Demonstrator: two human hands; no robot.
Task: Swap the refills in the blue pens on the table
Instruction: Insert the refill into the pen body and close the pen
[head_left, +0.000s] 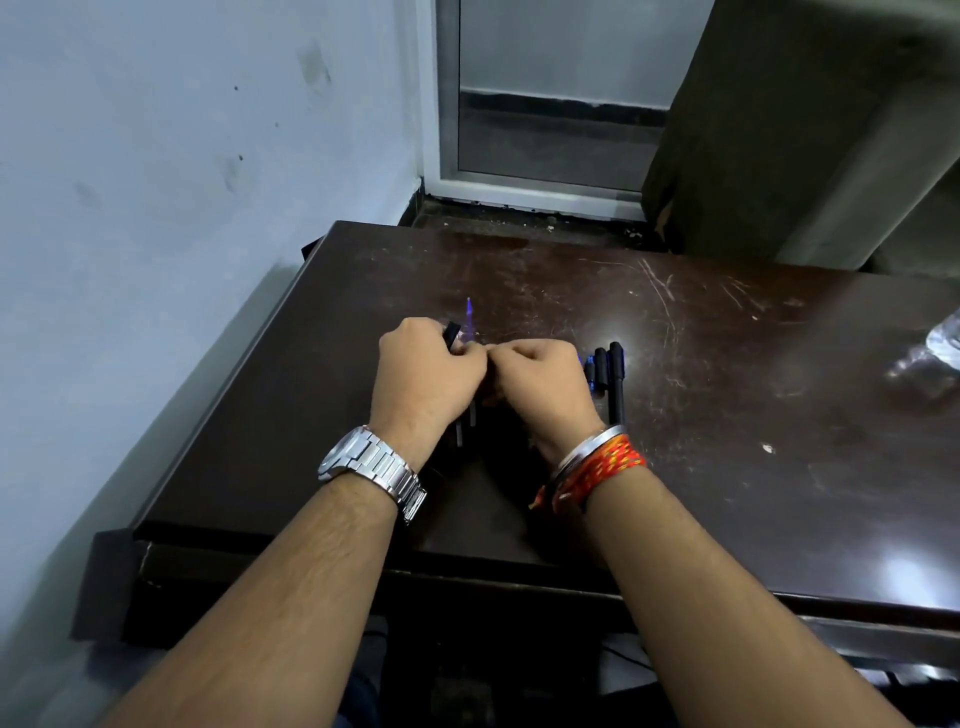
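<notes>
My left hand (428, 371) and my right hand (540, 387) meet knuckle to knuckle over the middle of the dark brown table (727, 415). The left hand is closed around a dark pen barrel (451, 332) whose end sticks out above the fingers. A thin blue refill (470, 319) pokes up past both hands, tip pointing away from me. The right hand's fingers are curled closed at the refill's base; what they pinch is hidden. Several dark pens (610, 382) lie side by side just right of the right hand. More pen parts (465, 426) lie under the left wrist.
A pale wall runs along the table's left edge. A window frame (535, 182) and a dusty sill sit beyond the far edge, with a dark curtain (779, 130) at the back right. A crumpled clear plastic object (930, 353) lies at the table's right edge.
</notes>
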